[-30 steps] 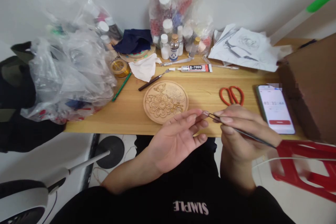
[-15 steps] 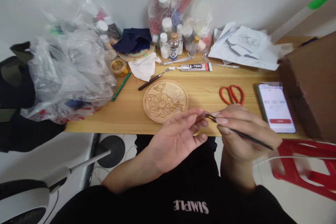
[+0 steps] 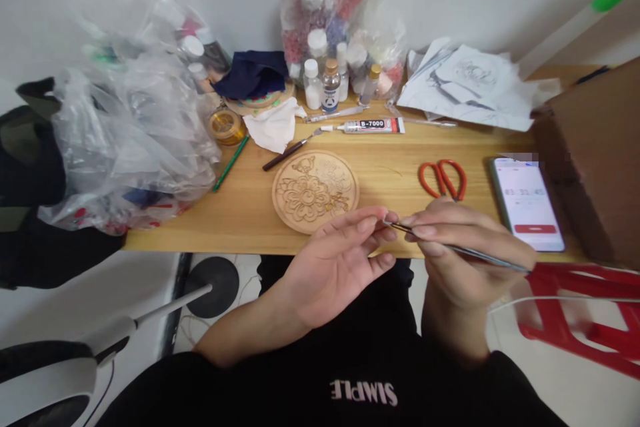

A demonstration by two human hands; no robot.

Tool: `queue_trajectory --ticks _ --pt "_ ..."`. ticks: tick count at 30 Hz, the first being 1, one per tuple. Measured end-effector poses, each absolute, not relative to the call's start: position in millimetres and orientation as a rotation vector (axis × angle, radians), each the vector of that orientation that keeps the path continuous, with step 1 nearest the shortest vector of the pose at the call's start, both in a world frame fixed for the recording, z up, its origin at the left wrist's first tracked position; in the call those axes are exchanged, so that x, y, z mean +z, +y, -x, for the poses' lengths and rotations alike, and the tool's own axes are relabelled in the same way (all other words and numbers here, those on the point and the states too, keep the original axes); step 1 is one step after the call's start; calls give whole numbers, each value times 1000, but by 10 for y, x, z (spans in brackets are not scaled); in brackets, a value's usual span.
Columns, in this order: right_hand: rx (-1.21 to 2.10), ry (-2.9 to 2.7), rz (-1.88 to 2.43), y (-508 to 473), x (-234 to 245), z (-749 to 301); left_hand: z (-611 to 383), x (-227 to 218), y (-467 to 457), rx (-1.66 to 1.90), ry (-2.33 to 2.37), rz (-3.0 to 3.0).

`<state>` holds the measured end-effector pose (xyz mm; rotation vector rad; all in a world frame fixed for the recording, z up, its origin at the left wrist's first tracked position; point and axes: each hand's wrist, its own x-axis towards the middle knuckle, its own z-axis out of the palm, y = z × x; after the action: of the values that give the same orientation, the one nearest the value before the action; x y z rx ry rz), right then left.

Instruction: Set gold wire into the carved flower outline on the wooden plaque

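Apparently, fine tweezing is under way: the right hand (image 3: pixel 460 260) grips tweezers (image 3: pixel 473 252), tips close by the left hand (image 3: pixel 335 260), whose hold is unclear, near the carved disc (image 3: pixel 311 192), and steadiness seems needed next.

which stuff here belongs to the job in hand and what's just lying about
Likely in use:
slim dark metal tweezers in the right hand
round carved wooden disc

Apparently just lying about:
orange loop-handled scissors
rectangular lit phone
thin green stick
clear plastic bag
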<state>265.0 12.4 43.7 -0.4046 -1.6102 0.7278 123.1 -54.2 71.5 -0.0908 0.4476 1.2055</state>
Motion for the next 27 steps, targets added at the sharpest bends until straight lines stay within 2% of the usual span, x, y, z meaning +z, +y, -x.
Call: queue_trajectory --ticks 27 --pt "460 -1669 471 137 427 -2664 -1249 741 -530 1209 500 109"
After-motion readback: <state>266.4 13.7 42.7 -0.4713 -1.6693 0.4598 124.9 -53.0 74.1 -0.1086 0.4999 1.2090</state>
